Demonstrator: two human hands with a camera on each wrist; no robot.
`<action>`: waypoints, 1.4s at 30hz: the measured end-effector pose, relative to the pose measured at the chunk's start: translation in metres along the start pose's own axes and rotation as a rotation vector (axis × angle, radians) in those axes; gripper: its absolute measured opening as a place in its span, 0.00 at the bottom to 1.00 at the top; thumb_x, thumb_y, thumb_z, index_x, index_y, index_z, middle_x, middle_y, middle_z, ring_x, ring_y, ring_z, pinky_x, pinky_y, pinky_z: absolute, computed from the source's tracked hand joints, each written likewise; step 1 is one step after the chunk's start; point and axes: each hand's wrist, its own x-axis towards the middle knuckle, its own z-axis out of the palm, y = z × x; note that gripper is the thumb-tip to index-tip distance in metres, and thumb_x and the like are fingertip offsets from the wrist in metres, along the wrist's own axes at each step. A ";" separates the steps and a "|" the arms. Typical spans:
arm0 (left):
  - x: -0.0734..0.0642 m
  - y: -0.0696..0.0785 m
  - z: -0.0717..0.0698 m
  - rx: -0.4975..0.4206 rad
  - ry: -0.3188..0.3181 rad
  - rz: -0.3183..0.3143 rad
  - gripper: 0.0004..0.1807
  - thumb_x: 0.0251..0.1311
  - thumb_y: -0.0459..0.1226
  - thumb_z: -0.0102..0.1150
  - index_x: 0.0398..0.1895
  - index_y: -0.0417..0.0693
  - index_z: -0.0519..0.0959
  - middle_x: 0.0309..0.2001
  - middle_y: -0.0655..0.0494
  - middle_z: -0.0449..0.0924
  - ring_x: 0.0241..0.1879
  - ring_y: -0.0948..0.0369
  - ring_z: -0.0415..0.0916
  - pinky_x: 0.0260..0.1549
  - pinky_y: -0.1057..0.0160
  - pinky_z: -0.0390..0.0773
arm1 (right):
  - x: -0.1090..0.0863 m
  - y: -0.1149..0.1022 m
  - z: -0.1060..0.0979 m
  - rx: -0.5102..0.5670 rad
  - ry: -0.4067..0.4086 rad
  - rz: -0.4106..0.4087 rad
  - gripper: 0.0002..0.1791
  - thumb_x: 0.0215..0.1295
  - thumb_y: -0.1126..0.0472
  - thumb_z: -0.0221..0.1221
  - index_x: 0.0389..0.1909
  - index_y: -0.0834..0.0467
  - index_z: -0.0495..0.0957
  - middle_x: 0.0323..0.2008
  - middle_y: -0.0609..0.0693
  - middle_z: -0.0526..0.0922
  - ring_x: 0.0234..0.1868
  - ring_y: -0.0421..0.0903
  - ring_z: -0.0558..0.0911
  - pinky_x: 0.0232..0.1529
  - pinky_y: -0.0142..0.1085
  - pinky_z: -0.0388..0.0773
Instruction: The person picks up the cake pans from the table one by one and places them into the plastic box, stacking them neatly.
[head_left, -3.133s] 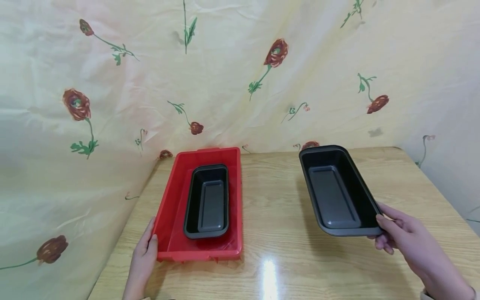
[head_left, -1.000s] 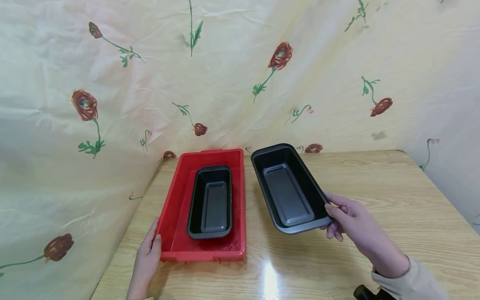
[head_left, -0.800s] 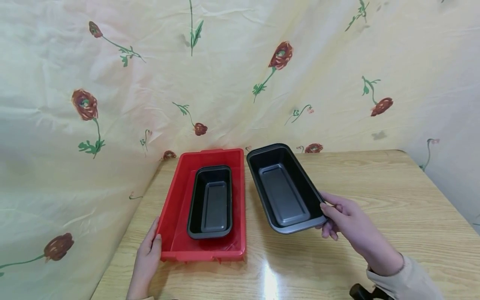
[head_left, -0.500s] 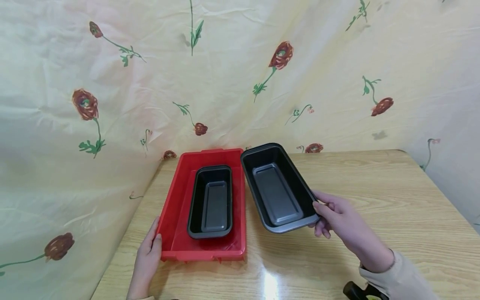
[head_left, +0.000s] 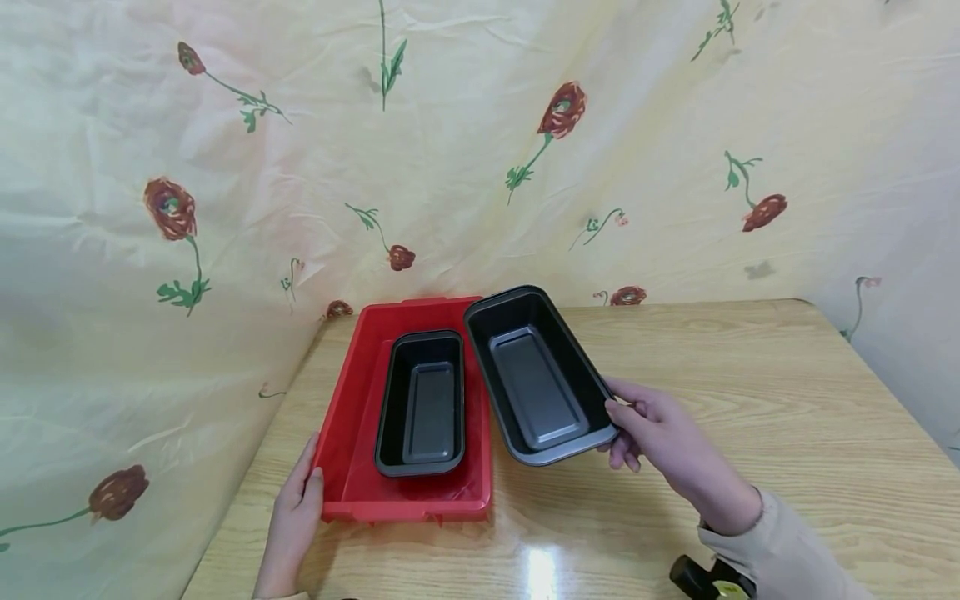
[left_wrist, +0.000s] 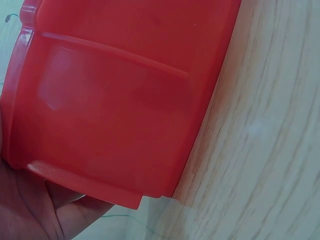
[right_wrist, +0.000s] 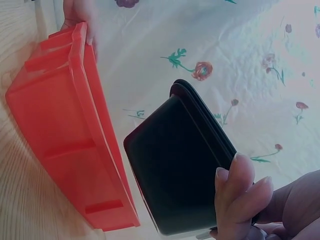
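My right hand (head_left: 667, 442) pinches the near right corner of a dark grey loaf pan (head_left: 532, 383), thumb on the rim and fingers below. In the head view this pan is raised and tilted, its left side overlapping the right rim of a red plastic tray (head_left: 345, 458). A similar loaf pan (head_left: 431, 408) lies inside that tray, towards its right side. My left hand (head_left: 292, 508) grips the tray's near left corner. The left wrist view shows the tray's outer wall (left_wrist: 110, 110) against the palm (left_wrist: 25, 205). From the right wrist, the held pan's underside (right_wrist: 170, 165) faces the camera.
The wooden table (head_left: 712, 358) extends to the right of the tray. A flower-patterned cloth (head_left: 465, 150) hangs behind and along the sides. Near the front edge, by the right sleeve (head_left: 772, 542), is a black object (head_left: 693, 575), partly hidden.
My right hand has carried the loaf pan leftward, from the right part of the table to the tray's right rim. The left hand, the tray and the pan inside keep their places.
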 end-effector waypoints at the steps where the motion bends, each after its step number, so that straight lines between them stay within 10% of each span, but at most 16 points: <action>1: 0.000 0.000 0.000 0.001 0.001 0.002 0.30 0.76 0.39 0.35 0.78 0.66 0.45 0.77 0.50 0.47 0.72 0.46 0.51 0.60 0.45 0.68 | 0.001 0.000 0.001 0.006 0.001 0.005 0.26 0.78 0.64 0.43 0.71 0.71 0.55 0.26 0.64 0.81 0.17 0.43 0.79 0.14 0.30 0.72; 42: -0.001 -0.004 0.001 -0.016 0.017 0.038 0.29 0.77 0.38 0.34 0.78 0.61 0.49 0.77 0.51 0.47 0.73 0.49 0.47 0.68 0.46 0.57 | 0.042 0.007 0.050 0.070 -0.092 -0.008 0.25 0.76 0.66 0.42 0.70 0.69 0.59 0.24 0.63 0.81 0.16 0.43 0.79 0.15 0.29 0.72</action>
